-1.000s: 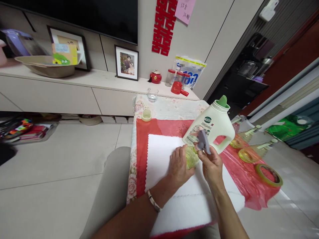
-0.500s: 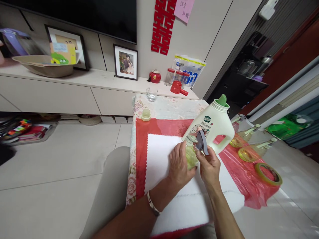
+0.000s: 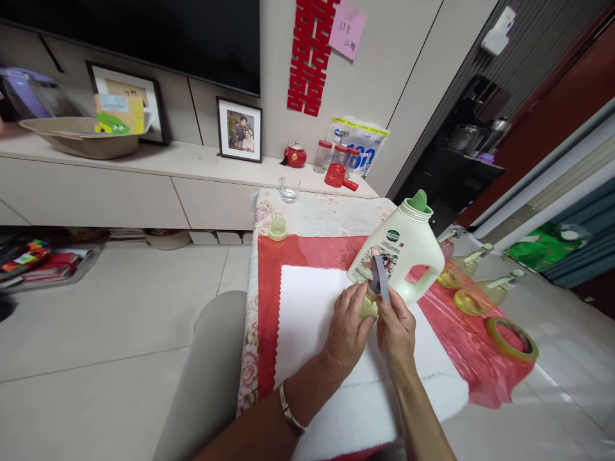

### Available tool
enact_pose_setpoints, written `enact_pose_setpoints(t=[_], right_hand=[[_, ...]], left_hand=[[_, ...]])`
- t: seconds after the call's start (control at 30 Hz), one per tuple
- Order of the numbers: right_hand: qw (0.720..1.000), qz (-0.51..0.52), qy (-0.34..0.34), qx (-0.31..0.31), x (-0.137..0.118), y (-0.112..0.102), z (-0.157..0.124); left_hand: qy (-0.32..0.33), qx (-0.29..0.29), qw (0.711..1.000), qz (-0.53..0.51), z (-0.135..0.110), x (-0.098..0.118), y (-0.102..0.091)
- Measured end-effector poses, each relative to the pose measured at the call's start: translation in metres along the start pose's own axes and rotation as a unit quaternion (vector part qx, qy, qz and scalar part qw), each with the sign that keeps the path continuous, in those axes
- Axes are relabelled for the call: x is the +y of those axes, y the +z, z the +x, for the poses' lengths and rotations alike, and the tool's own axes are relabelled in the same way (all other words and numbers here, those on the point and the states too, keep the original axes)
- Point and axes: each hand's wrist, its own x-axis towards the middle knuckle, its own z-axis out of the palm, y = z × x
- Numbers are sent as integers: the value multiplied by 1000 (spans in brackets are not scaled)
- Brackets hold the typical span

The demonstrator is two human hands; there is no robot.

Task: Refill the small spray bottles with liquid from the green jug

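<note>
White cloth [image 3: 312, 307] lies under both hands, which meet above it. The left hand [image 3: 346, 330] grips a small green bottle [image 3: 369, 308], and the right hand [image 3: 396, 330] pinches a grey sprayer [image 3: 378, 278] at the bottle's neck. Just beyond the fingers a pale jug [image 3: 408, 250] stands on a red sheet [image 3: 307, 250], with a tape roll [image 3: 512, 338] to the right and a glass [image 3: 289, 189] farther off.

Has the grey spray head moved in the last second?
Yes. Against the white jug, the grey spray head has shifted left, now sitting over the small green bottle.
</note>
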Motion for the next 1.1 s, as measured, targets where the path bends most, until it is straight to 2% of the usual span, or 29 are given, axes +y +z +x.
enact_pose_setpoints(t=[0.27, 0.5, 0.63, 0.77, 1.1], right_hand=[[1000, 8, -26, 0, -2, -1, 2], [1000, 8, -25, -15, 4, -4, 7], [999, 13, -24, -18, 5, -1, 7], [1000, 19, -25, 1, 4, 4, 5], [999, 28, -6, 43, -1, 15, 2]], left_hand=[[9, -4, 1000, -9, 0, 1, 0], [-10, -16, 1000, 1, 0, 2, 0], [-3, -4, 1000, -8, -1, 1, 1], [10, 18, 999, -28, -1, 0, 2], [12, 18, 999, -38, 1, 0, 3]])
